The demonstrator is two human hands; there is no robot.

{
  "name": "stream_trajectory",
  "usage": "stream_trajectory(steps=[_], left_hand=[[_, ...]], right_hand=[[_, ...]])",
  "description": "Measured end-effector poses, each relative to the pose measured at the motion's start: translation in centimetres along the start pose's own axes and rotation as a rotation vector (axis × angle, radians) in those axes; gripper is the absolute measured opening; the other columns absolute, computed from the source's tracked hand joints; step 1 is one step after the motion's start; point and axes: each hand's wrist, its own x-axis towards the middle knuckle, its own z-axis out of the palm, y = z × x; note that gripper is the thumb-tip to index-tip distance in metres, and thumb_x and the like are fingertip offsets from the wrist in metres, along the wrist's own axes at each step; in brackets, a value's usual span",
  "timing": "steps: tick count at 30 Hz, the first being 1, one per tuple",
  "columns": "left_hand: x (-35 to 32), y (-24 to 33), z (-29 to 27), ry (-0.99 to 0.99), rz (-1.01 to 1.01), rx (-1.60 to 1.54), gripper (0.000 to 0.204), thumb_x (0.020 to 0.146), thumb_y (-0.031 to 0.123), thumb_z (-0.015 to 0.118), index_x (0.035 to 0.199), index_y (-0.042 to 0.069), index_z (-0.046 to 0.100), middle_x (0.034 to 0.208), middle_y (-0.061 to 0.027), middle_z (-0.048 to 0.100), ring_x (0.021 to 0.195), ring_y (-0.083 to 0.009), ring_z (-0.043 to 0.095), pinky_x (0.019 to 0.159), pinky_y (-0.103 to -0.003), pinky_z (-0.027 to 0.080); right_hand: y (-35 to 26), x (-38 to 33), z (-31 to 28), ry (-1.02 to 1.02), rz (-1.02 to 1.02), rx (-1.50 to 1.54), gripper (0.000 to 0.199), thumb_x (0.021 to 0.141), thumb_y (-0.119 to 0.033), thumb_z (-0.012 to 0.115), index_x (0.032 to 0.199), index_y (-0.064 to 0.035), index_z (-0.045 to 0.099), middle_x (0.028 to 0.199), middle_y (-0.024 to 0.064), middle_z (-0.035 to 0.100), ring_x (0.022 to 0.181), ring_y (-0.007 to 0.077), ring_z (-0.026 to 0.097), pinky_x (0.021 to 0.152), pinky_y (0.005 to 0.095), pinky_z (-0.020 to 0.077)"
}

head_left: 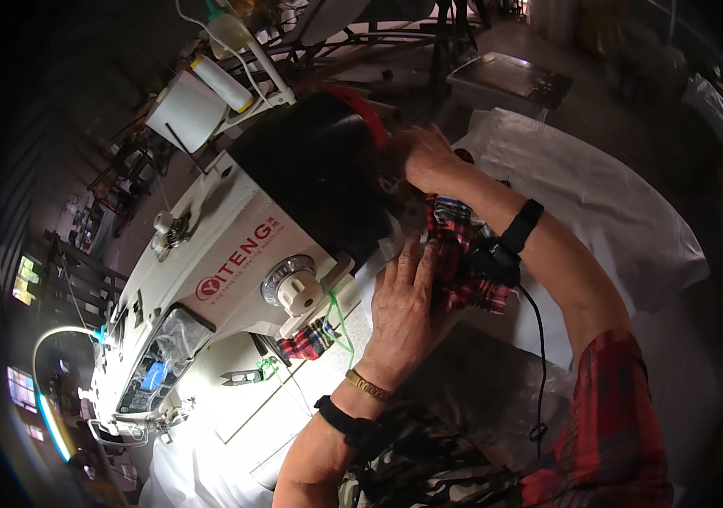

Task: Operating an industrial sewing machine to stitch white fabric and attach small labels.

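Observation:
A white sewing machine (234,237) with a black motor housing (310,161) at its right end stands in front of me. My left hand (405,306) lies with fingers stretched out on red, black and white plaid cloth (476,295), beside the machine's right end. My right hand (429,161) reaches past that cloth to the red-rimmed end of the housing (361,110); its fingers are in shadow and I cannot make out their grip. Another bit of plaid cloth (306,340) lies below the machine arm, with green thread (340,326) near it.
Small thread snips (241,378) lie on the lit white table (234,406). Thread cones (188,110) stand on a holder behind the machine. Translucent plastic sheeting (598,203) spreads at the right. A black cord (541,364) hangs below my right forearm.

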Motion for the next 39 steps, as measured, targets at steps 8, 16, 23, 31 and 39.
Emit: stream_trajectory(steps=[8, 16, 23, 31, 39], left_hand=[[-0.4, -0.4, -0.2, 0.148, 0.005, -0.053, 0.085, 0.081, 0.048, 0.072, 0.141, -0.002, 0.040, 0.144, -0.0233, 0.043, 0.126, -0.0385, 0.048, 0.102, -0.046, 0.041], [-2.7, 1.6, -4.3, 0.257, -0.157, -0.709, 0.043, 0.094, 0.021, 0.067, 0.128, -0.002, 0.052, 0.113, -0.0150, 0.066, 0.104, -0.0269, 0.065, 0.093, -0.035, 0.048], [-11.3, 1.8, -9.5, 0.091, -0.355, -1.392, 0.022, 0.097, 0.018, 0.065, 0.107, -0.001, 0.061, 0.090, -0.0025, 0.067, 0.084, -0.0098, 0.062, 0.073, -0.023, 0.049], [-26.2, 3.4, -13.4, 0.217, -0.750, -1.456, 0.018, 0.097, 0.019, 0.065, 0.091, 0.002, 0.063, 0.077, -0.0025, 0.065, 0.063, -0.0063, 0.058, 0.056, -0.020, 0.047], [-35.4, 5.6, -14.6, 0.380, -0.934, -1.611, 0.015, 0.097, 0.014, 0.063, 0.100, -0.001, 0.062, 0.082, -0.0110, 0.070, 0.066, -0.0134, 0.067, 0.056, -0.022, 0.051]], right_hand=[[-0.4, -4.6, -6.0, -0.099, 0.051, 0.277, 0.020, 0.087, -0.020, 0.065, 0.090, -0.0003, 0.067, 0.084, 0.0156, 0.068, 0.082, 0.0235, 0.067, 0.074, 0.0350, 0.0482], [-3.5, -11.3, -8.9, -0.127, 0.006, 0.824, 0.020, 0.093, -0.016, 0.067, 0.084, 0.0017, 0.064, 0.079, -0.0002, 0.065, 0.078, 0.0047, 0.057, 0.070, 0.0239, 0.0457], [-13.7, -20.7, -7.8, -0.354, -0.110, 1.088, 0.015, 0.094, -0.016, 0.065, 0.089, -0.0017, 0.063, 0.080, -0.0007, 0.064, 0.080, 0.0057, 0.058, 0.073, 0.0251, 0.0478], [-23.9, -27.9, -2.4, -0.638, 0.082, 1.417, 0.014, 0.096, -0.016, 0.064, 0.092, -0.0020, 0.062, 0.085, 0.0002, 0.064, 0.082, 0.0045, 0.057, 0.075, 0.0228, 0.0467], [-29.7, -31.5, 0.6, -0.732, 0.165, 1.641, 0.013, 0.098, -0.014, 0.061, 0.100, -0.0012, 0.059, 0.094, 0.0024, 0.062, 0.086, 0.0068, 0.059, 0.080, 0.0223, 0.0485]])
